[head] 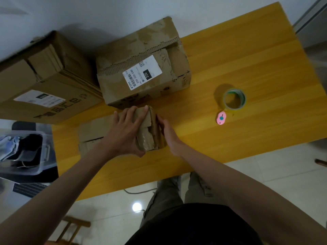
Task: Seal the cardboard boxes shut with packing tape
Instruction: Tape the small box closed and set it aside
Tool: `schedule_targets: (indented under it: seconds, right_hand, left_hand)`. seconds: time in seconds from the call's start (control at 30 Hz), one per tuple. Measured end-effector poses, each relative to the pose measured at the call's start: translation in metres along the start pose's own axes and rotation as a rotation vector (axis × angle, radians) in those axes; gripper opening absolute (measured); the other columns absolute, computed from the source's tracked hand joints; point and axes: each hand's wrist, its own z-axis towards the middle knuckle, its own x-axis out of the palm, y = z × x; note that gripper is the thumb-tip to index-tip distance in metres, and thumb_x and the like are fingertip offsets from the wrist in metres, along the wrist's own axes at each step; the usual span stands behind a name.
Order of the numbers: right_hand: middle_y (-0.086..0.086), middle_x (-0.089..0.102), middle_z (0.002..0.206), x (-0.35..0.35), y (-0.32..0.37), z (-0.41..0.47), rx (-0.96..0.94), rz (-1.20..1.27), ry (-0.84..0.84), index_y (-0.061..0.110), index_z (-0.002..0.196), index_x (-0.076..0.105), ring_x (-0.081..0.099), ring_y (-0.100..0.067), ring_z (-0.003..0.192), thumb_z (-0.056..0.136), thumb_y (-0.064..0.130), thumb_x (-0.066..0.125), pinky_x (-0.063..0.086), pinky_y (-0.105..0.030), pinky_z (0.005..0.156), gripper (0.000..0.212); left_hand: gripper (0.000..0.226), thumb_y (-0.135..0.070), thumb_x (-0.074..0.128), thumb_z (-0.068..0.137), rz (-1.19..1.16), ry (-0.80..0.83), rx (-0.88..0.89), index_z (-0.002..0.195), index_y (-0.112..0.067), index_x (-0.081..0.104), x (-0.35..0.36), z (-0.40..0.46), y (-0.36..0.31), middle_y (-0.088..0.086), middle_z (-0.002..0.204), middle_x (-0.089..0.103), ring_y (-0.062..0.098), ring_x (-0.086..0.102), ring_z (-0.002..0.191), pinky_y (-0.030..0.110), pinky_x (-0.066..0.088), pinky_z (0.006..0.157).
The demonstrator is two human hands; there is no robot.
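From above: three cardboard boxes on the yellow bench. The small box sits nearest, the left hand spread flat on its flaps, the right hand pressing straight fingers against its side. Behind stand a labelled box and a large box. One tape roll, one pink cutter. A clear bin holds clothes.

middle box white label reads "220-220-CA0", "220"

My left hand spread flat, fingers straight, palm down, my right hand edge-on just beside it, both forearms extended
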Motion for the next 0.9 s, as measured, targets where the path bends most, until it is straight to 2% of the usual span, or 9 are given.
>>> schedule_targets:
  seconds: [0.17, 0.37, 0.43, 0.53, 0.63, 0.7, 0.73, 0.8, 0.9]
  right_hand:
    - [0.006, 0.024, 0.164, -0.024, 0.027, -0.006, -0.234, -0.085, -0.108, 0.037, 0.157, 0.025, 0.025, -0.017, 0.149, 0.106, 0.049, 0.037, 0.026, -0.034, 0.114, 0.054]
    - [0.001, 0.031, 0.159, -0.028, 0.062, -0.018, -0.362, -0.29, -0.15, 0.032, 0.157, 0.02, 0.038, -0.017, 0.14, 0.071, 0.072, 0.072, 0.036, -0.039, 0.114, 0.108]
    - [0.001, 0.039, 0.152, -0.028, 0.066, -0.015, -0.4, -0.316, -0.2, 0.03, 0.152, 0.03, 0.042, -0.016, 0.133, 0.073, 0.07, 0.074, 0.04, -0.037, 0.11, 0.099]
    - [0.004, 0.048, 0.138, -0.034, 0.068, -0.01, -0.427, -0.28, -0.217, 0.03, 0.136, 0.049, 0.048, -0.015, 0.119, 0.085, 0.054, 0.072, 0.044, -0.031, 0.095, 0.061]
    - [0.014, 0.055, 0.107, -0.043, 0.071, -0.007, -0.494, -0.314, -0.258, 0.024, 0.129, 0.06, 0.051, -0.006, 0.089, 0.096, 0.035, 0.066, 0.041, -0.02, 0.074, 0.035]
    - [0.008, 0.061, 0.109, -0.046, 0.073, -0.003, -0.545, -0.45, -0.39, 0.02, 0.132, 0.061, 0.055, -0.009, 0.095, 0.101, 0.032, 0.058, 0.044, -0.025, 0.082, 0.033]
    - [0.0, 0.06, 0.128, -0.043, 0.072, -0.002, -0.559, -0.553, -0.423, 0.02, 0.139, 0.056, 0.054, -0.015, 0.116, 0.104, 0.038, 0.051, 0.043, -0.032, 0.097, 0.04]
    - [-0.005, 0.023, 0.165, -0.024, 0.071, -0.01, -0.548, -0.806, -0.323, 0.019, 0.157, 0.028, 0.018, -0.022, 0.152, 0.104, 0.057, 0.031, 0.017, -0.042, 0.123, 0.066]
    - [0.001, -0.02, 0.166, 0.022, 0.068, -0.04, -0.66, -0.977, -0.073, 0.016, 0.159, -0.012, -0.022, -0.012, 0.151, 0.099, 0.067, 0.017, -0.011, -0.037, 0.124, 0.084]
  left_hand:
    - [0.152, -0.082, 0.075, 0.048, -0.231, -0.138, 0.077, 0.161, -0.028, -0.012, -0.021, -0.017, 0.006, 0.013, 0.159, 0.013, 0.033, 0.019, 0.145, 0.062, 0.031, 0.115]
    - [0.15, -0.072, 0.081, 0.053, -0.531, -0.319, 0.127, 0.162, -0.022, -0.01, -0.034, -0.036, 0.003, 0.005, 0.162, 0.005, 0.02, 0.012, 0.148, 0.043, 0.031, 0.112]
    - [0.149, -0.071, 0.081, 0.054, -0.558, -0.349, 0.127, 0.162, -0.018, -0.008, -0.029, -0.038, 0.005, 0.004, 0.163, 0.004, 0.02, 0.01, 0.151, 0.044, 0.03, 0.114]
    - [0.148, -0.07, 0.081, 0.055, -0.549, -0.388, 0.123, 0.162, -0.016, -0.005, -0.025, -0.041, 0.01, 0.003, 0.165, 0.003, 0.021, 0.008, 0.153, 0.048, 0.028, 0.116]
    - [0.147, -0.069, 0.081, 0.055, -0.559, -0.405, 0.116, 0.162, -0.016, -0.005, -0.023, -0.044, 0.012, 0.004, 0.165, 0.004, 0.02, 0.008, 0.154, 0.048, 0.026, 0.118]
    - [0.148, -0.069, 0.082, 0.055, -0.571, -0.405, 0.107, 0.162, -0.017, -0.005, -0.022, -0.046, 0.013, 0.003, 0.165, 0.004, 0.02, 0.008, 0.154, 0.048, 0.027, 0.118]
    - [0.148, -0.069, 0.082, 0.054, -0.574, -0.404, 0.102, 0.162, -0.018, -0.006, -0.021, -0.047, 0.014, 0.003, 0.166, 0.004, 0.021, 0.009, 0.154, 0.048, 0.027, 0.118]
    - [0.149, -0.069, 0.083, 0.054, -0.571, -0.415, 0.103, 0.162, -0.018, -0.005, -0.02, -0.046, 0.014, 0.003, 0.166, 0.005, 0.022, 0.01, 0.154, 0.048, 0.028, 0.117]
    - [0.148, -0.071, 0.082, 0.055, -0.572, -0.446, 0.107, 0.162, -0.014, -0.002, -0.02, -0.043, 0.015, 0.004, 0.164, 0.008, 0.02, 0.012, 0.153, 0.046, 0.03, 0.118]
